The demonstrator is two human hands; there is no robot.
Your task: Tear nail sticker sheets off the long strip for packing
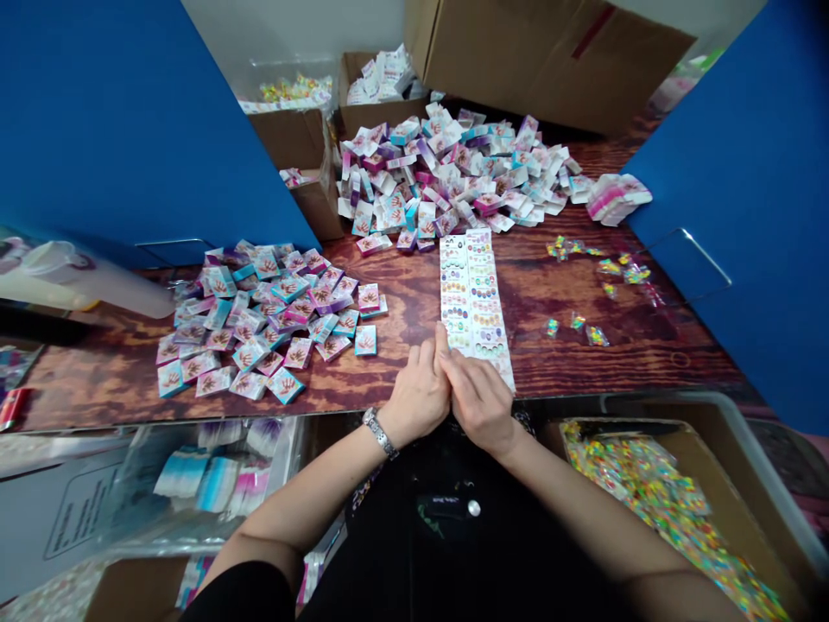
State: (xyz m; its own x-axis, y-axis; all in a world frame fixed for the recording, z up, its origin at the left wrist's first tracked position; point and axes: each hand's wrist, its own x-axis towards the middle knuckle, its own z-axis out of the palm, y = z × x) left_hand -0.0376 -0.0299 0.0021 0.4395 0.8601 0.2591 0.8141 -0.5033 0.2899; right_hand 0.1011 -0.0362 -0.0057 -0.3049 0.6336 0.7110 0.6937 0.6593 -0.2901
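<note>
My left hand [420,390], with a metal watch [379,432] at the wrist, is closed with its index finger pointing forward. Against it, my right hand [480,402] pinches at that fingertip; whatever may lie between the fingers is too small to make out. Both hands meet over the near edge of the wooden table [408,294]. Beneath and beyond them lies a long printed sheet [476,298] with rows of small coloured pictures. A pile of closed small boxes [285,302] spreads to the left. Small colourful packets [578,320] are scattered on the right.
Behind the sheet is a large heap of open small boxes [453,164]. Cardboard boxes [550,60] stand at the back. Blue panels [129,130] flank the table. Below the edge are a clear bin of flat cartons [213,484] and a bin of colourful packets [673,501].
</note>
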